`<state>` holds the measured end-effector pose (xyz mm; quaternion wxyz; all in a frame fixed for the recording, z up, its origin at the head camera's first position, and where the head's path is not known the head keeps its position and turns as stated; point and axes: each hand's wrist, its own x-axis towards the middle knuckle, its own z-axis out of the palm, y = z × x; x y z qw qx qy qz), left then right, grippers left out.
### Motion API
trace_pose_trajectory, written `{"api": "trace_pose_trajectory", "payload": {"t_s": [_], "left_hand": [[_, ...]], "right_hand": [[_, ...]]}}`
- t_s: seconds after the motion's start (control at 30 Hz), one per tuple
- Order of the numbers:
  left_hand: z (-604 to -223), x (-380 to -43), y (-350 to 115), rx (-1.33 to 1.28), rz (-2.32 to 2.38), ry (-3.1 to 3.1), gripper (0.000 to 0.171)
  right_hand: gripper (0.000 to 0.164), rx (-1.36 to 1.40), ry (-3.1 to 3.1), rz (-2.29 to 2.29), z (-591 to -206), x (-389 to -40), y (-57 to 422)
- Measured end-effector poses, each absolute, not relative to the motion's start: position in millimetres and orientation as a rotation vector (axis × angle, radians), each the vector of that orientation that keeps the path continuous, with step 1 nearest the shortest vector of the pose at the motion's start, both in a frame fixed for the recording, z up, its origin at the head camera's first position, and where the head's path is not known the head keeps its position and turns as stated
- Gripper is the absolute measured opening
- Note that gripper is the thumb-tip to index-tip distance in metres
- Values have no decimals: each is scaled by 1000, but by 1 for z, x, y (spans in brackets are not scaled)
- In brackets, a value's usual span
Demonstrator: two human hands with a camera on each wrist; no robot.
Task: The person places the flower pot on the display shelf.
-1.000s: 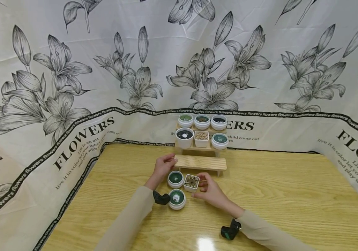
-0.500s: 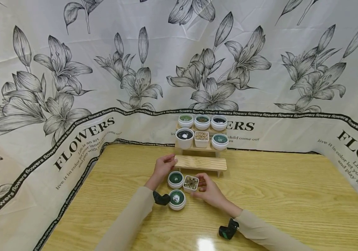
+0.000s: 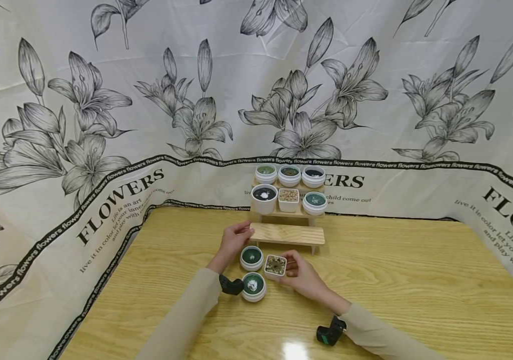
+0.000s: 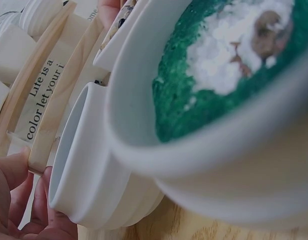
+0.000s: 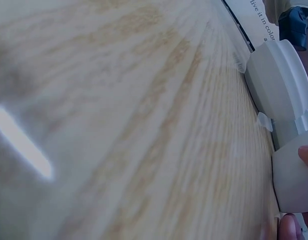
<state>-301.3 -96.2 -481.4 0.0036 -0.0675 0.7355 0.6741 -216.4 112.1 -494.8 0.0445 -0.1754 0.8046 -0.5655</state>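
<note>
My left hand (image 3: 233, 240) pinches the left end of the lowest wooden shelf board (image 3: 290, 234); the left wrist view has the thumb (image 4: 13, 167) on top of the board and fingers below it. In front of that board, my right hand (image 3: 301, 276) grips a small square white pot (image 3: 276, 266) filled with pebbles around a brownish centre. Beside the pot, on its left, stands a round white pot (image 3: 252, 257) with green filling. Nearer the body is another round white pot (image 3: 253, 286), green inside with white bits on top; it fills much of the left wrist view.
Behind the low board, the stand's upper tiers (image 3: 283, 211) carry two rows of small white pots, among them a square one (image 3: 289, 198) with pale pebbles. A flower-printed cloth (image 3: 202, 125) hangs around the back and sides of the wood-grain table (image 3: 396, 280).
The square pot and my right hand have shifted slightly toward the body, widening the gap to the board. My left hand keeps its place on the board.
</note>
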Motion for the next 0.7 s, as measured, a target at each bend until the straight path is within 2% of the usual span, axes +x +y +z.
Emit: {"api": "trace_pose_trajectory", "payload": {"t_s": [0.7], "left_hand": [[-482,-301,-96,-196,2131,2309,34]], "right_hand": [[54,-502,2511,-1690,-482,-218,131]]}}
